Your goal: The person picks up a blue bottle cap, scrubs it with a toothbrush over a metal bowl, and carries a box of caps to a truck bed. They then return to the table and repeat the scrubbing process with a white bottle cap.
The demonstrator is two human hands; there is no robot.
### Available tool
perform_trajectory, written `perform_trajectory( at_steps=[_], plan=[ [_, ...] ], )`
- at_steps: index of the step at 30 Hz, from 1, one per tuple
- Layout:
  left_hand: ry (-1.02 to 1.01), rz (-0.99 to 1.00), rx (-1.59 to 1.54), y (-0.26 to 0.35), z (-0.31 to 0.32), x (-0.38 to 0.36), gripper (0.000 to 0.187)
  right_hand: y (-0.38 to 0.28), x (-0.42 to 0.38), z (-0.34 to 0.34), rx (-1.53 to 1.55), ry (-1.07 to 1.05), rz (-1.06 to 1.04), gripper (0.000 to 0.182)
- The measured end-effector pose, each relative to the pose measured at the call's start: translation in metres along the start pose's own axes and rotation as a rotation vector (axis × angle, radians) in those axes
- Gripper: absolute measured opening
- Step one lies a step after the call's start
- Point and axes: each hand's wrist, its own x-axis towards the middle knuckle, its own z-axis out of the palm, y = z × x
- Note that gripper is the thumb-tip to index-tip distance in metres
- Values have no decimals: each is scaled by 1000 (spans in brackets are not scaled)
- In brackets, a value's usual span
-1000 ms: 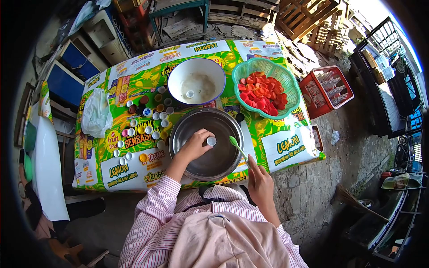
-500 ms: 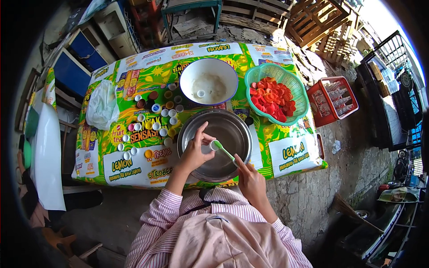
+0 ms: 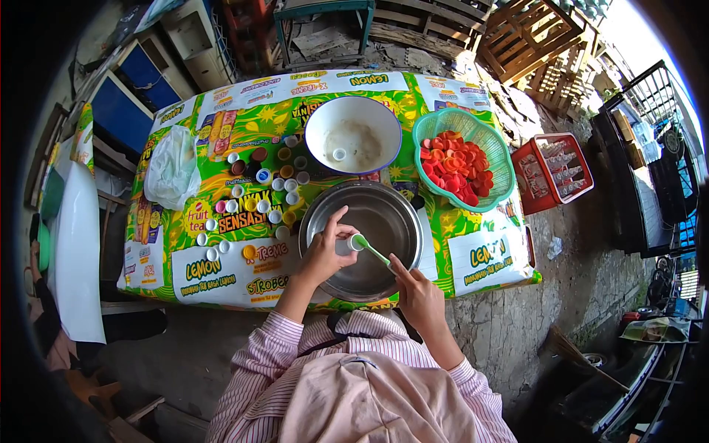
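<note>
My left hand [image 3: 325, 253] pinches a white bottle cap [image 3: 352, 243] above the steel basin [image 3: 314, 214]. In my right hand [image 3: 417, 292] is a green-and-white toothbrush [image 3: 378, 255], its green head at the mouth of the cap. Both hands are over the near part of the basin. Behind it stands a white enamel bowl [image 3: 379, 125] with a blue rim, cloudy water and one white cap [image 3: 339, 154] inside. To the left, several loose caps [image 3: 275, 216] in white, brown, yellow and pink lie spread on the tablecloth.
A green plastic basket [image 3: 504, 159] full of red caps [image 3: 456, 168] stands right of the bowl. Farther right is a red crate [image 3: 537, 198] with packed items. A clear plastic bag [image 3: 172, 168] lies at the left of the patterned tablecloth [image 3: 473, 262].
The camera view has shifted slightly, so the table things appear a little farther right. Both hands keep their hold, the toothbrush head still at the cap.
</note>
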Motion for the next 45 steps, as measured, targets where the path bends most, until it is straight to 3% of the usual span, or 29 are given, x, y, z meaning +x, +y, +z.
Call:
perform_trajectory(
  at_steps=[3, 8, 13, 16, 20, 22, 23, 25, 29, 31, 32, 33, 35, 36, 40, 43, 45],
  plan=[
    [7, 3, -50, 0, -1, 1, 79, 2, -2, 7, 55, 34, -18, 47],
    [93, 46, -93, -1, 2, 5, 71, -9, -9, 24, 414, -8, 85, 44],
    [154, 156, 170, -2, 2, 3, 65, -9, -5, 27, 817, -107, 182, 39],
    [119, 215, 246, -4, 0, 2, 67, -3, -4, 23, 925, -274, 261, 40],
    [155, 254, 260, -4, 2, 6, 67, -10, 1, 16, 889, -212, 210, 40],
    [149, 161, 223, 1, 2, 6, 67, -18, 2, 7, 1257, -337, 441, 40],
    [151, 160, 225, 1, 1, 6, 67, -17, 2, 7, 1258, -340, 440, 40],
    [141, 165, 222, 1, 2, 6, 67, -12, 1, 4, 1671, -526, 569, 40],
    [104, 196, 221, 5, -5, 10, 67, 8, -1, 20, 1801, -622, 605, 40],
    [-133, 42, -103, 5, -15, 16, 69, 12, 0, 32, 943, -186, 62, 42],
    [-222, 22, -146, 0, -20, 16, 70, 22, -5, 22, 538, -106, -25, 46],
    [-224, 24, -147, -2, -23, 17, 70, 14, -4, 6, 537, -105, -24, 46],
    [-392, -110, -201, -5, -28, 18, 67, 3, -3, -11, 4, -147, 23, 49],
    [-447, -193, -227, -6, -30, 18, 68, 4, -5, -10, -57, -56, -27, 52],
    [-523, -302, -265, -9, -38, 20, 70, 5, -4, -21, -183, -68, -12, 49],
    [-492, -278, -293, -10, -40, 18, 72, 12, -9, -27, -37, 8, -28, 50],
    [-431, -57, -62, -5, -42, 18, 73, 15, -12, -28, 27, 24, -9, 49]
  ],
)
